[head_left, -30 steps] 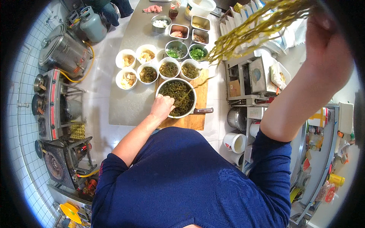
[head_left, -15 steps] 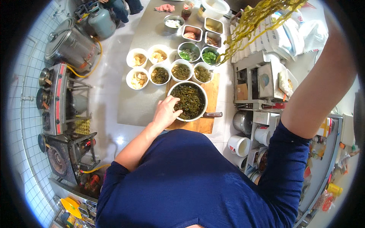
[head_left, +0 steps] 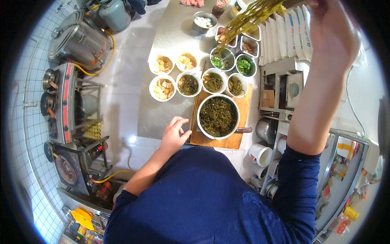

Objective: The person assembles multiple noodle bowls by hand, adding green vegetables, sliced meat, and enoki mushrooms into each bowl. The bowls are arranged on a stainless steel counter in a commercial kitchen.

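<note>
My right hand (head_left: 331, 26) is raised high at the upper right, closed on a dangling bunch of long green seaweed strips (head_left: 248, 21). The strips hang over the metal tubs at the back of the table. Lower down, my left hand (head_left: 174, 136) holds nothing, its fingers loosely apart, just left of a big white-rimmed bowl (head_left: 198, 118) and not touching it. Shredded seaweed (head_left: 219, 116) fills that bowl, which stands on a wooden cutting board (head_left: 231, 142). A brown handle (head_left: 244, 130) juts out at its right; what it belongs to is hidden.
White bowls behind hold seaweed (head_left: 213, 82) or tofu-like pieces (head_left: 163, 88). Tubs of chopped greens (head_left: 244, 66) and a tin of white pieces (head_left: 204, 22) stand farther back. A stove (head_left: 67, 105) is at left; a shelf rack (head_left: 280, 89) and white sacks (head_left: 286, 36) at right.
My left hand has drawn back from the bowl's rim, leftward and down. My right hand has come into view, with the seaweed strips higher. The whole view has shifted a little.
</note>
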A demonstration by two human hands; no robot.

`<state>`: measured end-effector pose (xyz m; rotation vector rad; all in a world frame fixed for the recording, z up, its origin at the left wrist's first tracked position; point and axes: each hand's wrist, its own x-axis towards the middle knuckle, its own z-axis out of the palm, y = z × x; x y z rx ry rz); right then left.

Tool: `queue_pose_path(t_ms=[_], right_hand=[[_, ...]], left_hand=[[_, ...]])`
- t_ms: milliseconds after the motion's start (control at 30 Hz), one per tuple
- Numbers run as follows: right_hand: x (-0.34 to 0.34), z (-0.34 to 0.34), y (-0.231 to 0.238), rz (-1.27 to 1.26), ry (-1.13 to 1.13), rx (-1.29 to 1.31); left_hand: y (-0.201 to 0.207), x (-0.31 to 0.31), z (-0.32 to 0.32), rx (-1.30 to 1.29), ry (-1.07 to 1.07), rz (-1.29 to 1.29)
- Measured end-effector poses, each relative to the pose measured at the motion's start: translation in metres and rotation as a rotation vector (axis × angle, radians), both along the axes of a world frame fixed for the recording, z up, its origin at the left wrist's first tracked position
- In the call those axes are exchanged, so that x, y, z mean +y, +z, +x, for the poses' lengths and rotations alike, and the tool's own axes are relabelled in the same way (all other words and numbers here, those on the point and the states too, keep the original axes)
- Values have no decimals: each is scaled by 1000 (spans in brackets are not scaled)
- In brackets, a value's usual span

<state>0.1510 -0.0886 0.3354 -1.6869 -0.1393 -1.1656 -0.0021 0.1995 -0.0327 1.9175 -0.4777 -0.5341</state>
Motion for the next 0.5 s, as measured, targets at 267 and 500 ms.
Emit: queue_pose_path(t_ms=[267,500], right_hand=[[18,36,-96,67,-40,302],[35,51,-309,205,-14,832]], left_hand=[[-18,22,19,86,-119,27],[-27,23,27,135,-42,-10]])
